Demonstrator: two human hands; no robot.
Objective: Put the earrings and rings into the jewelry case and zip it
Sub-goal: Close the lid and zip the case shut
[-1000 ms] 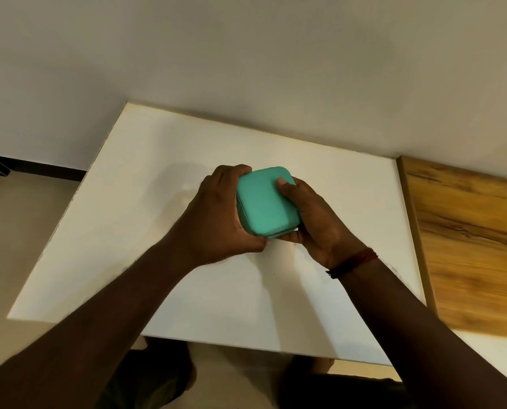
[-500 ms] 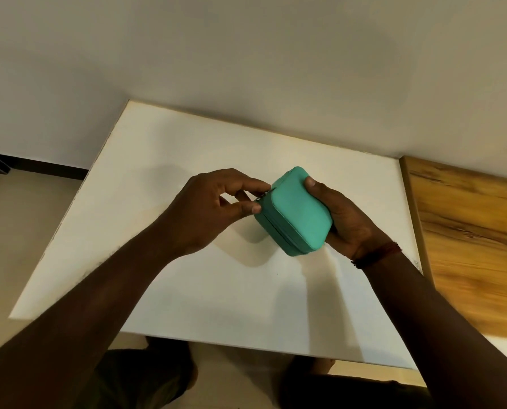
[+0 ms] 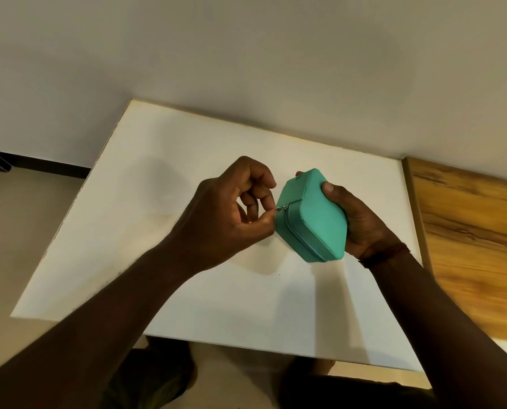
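I see the left hand (image 3: 225, 214) pinching the zipper pull (image 3: 282, 208), the right hand (image 3: 361, 222) gripping the teal jewelry case (image 3: 314, 219) from its right side. The case is tilted above the white desk (image 3: 158, 172), nearer its right edge.

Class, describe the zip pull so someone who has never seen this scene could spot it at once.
Find the white table; over it the right hand holds a teal case. At the case's left corner, the left hand pinches a small zip pull. It alone is silvery metal.
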